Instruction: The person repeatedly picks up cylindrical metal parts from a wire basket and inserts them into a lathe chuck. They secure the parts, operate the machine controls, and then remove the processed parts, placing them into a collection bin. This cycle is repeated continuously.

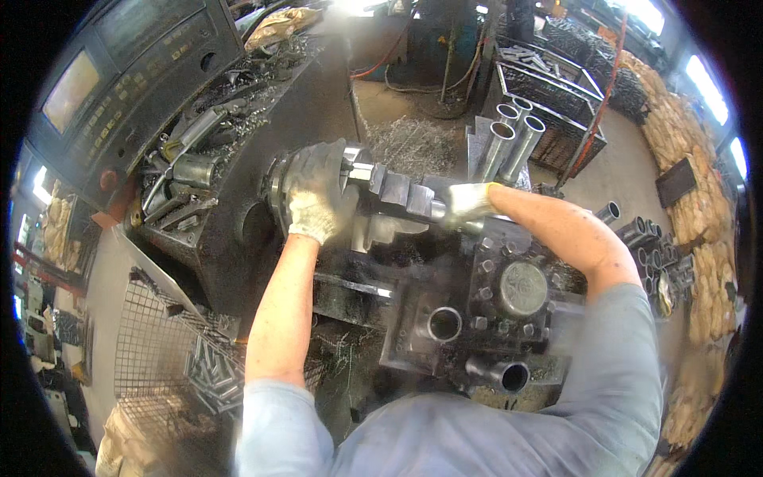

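My left hand (316,195), in a worn, greyed work glove, is closed against the round lathe chuck (276,191), its fingers bent over the far rim. Stepped steel blocks (395,191) stick out to the right of the chuck. They line up with a short bright metal bar (437,209). My right hand (469,202), in a white glove with a yellow cuff, is wrapped about the right end of that bar, and its fingertips are mostly hidden. Just below and right of it sits a bolted tool turret (509,294) with a round cap.
Several shiny steel tubes (509,143) stand upright beyond my right hand, near a wire crate (548,95). More tubes (648,254) stand at the far right. Chip-covered machine housing (302,95) rises at the left. A mesh basket (155,350) with metal pieces (213,378) lies lower left.
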{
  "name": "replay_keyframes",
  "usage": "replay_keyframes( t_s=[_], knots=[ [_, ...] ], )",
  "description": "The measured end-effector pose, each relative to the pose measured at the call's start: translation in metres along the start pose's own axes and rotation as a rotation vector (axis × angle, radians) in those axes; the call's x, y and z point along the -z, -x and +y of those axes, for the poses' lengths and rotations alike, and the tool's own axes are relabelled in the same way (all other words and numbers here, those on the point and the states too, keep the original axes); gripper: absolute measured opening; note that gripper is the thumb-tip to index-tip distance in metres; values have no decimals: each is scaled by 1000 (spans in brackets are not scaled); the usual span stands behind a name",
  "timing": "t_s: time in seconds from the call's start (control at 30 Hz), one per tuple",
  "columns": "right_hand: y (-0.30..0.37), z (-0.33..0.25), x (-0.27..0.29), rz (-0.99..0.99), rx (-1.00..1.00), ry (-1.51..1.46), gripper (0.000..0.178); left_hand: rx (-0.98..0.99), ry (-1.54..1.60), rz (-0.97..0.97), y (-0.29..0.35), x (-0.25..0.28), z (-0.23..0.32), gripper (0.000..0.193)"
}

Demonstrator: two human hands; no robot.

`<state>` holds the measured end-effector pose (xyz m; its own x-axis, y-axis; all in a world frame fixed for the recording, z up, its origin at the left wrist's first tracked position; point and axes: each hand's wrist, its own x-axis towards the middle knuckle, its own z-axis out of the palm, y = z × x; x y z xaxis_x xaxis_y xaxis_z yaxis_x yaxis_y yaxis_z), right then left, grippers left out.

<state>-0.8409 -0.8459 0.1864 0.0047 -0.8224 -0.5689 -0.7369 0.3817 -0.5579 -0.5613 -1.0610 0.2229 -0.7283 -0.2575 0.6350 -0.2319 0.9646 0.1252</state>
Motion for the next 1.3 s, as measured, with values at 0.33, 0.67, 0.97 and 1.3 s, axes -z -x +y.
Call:
replay_keyframes(
  t_s=[0.33, 0.67, 0.97, 1.3],
  knots=[
    [163, -158, -52, 845, -460, 880, 57, 17, 30, 43, 11, 13, 3, 76],
    [116, -216, -314, 462, -165, -1495, 70, 1070, 1841, -430, 244, 52, 149, 63],
    [88, -104, -414, 412, -86, -1115, 64, 1580, 2102, -421, 284, 5, 148, 52],
    [253, -129, -375, 999, -86, -434, 68, 1015, 1590, -580, 282, 39, 159, 69]
  ],
)
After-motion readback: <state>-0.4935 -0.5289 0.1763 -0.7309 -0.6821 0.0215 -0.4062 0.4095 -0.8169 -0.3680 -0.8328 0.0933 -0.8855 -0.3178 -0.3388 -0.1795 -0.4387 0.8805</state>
